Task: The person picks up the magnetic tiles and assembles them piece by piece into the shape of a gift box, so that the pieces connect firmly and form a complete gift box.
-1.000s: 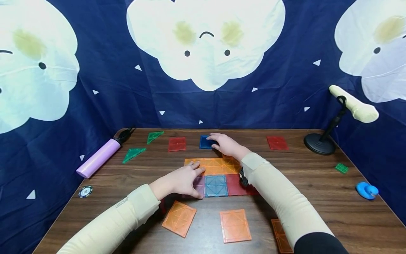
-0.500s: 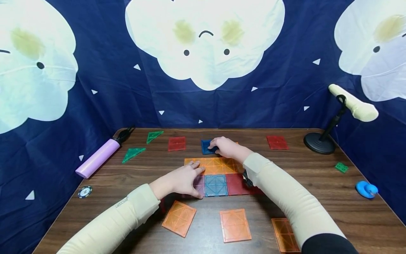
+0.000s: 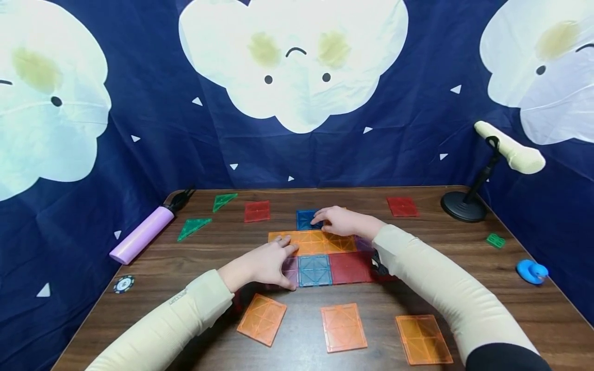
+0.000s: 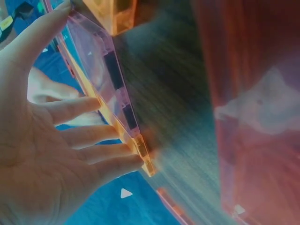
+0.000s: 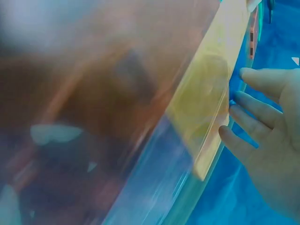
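Note:
In the head view, translucent square tiles lie edge to edge. Orange tiles (image 3: 313, 242) form the far row; a light blue tile (image 3: 315, 270) and a red tile (image 3: 350, 268) are in the near row. My left hand (image 3: 266, 262) rests with spread fingers on the left end, over a purple tile (image 4: 96, 56). Behind the orange row sits a dark blue tile (image 3: 304, 219), its near edge close against that row. The fingertips of my right hand (image 3: 345, 221) touch this blue tile's right side; in the right wrist view the fingers are extended, not wrapped around it.
Loose orange tiles (image 3: 344, 327) lie nearer me. Red tiles (image 3: 257, 211) and green triangles (image 3: 194, 228) are toward the back. A lilac hand pump (image 3: 144, 234) and poker chip (image 3: 124, 284) lie left; a black stand (image 3: 464, 206) and blue rubber duck (image 3: 532, 271) stand right.
My right hand has drawn the dark blue tile nearer and slightly right, up to the orange row. The right forearm has shifted right, uncovering an orange tile. The left hand has stayed put.

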Motion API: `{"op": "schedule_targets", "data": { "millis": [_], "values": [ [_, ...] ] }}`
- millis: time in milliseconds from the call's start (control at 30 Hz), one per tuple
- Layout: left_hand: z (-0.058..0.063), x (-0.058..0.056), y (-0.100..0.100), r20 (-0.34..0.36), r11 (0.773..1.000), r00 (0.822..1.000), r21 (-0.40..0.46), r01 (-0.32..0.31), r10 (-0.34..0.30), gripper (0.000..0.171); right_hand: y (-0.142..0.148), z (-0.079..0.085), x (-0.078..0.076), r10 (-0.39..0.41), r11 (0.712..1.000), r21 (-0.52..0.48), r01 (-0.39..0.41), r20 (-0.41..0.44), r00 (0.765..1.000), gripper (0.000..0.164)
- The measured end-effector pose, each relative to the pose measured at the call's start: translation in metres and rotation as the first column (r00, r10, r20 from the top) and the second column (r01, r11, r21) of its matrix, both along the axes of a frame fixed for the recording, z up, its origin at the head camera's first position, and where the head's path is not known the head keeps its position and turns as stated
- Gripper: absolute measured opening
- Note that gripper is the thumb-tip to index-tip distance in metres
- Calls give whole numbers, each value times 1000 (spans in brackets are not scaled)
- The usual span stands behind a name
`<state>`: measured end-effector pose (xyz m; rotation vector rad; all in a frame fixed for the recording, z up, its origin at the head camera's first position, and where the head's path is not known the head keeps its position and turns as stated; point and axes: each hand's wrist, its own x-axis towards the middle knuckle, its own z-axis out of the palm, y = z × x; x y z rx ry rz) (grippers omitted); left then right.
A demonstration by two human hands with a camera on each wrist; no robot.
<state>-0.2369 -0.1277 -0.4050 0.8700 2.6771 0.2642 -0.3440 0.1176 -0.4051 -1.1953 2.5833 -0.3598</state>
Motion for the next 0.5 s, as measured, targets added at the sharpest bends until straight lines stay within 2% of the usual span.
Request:
{"op": "schedule_targets", "data": {
  "millis": [100,233,367,500],
  "values": [
    [-1,1,0,3,1000,1000,5,-5,5,97,18,1,11,24,1000,-14,-24,12,1000,35],
    [-2,1,-1,8,1000,1000,0,-6,6,97,49,-1,33,67,995,-71,-66,8,998,38],
    [-1,-1,0,9,1000,1000,-2,-4,4,98,86,-7,59,65,991,-123,-59,39,997,50],
    [0,-2,0,19,1000,1000,2,2,-2,98,117,-14,81,37,986,-166,-21,97,995,66]
  ]
}}
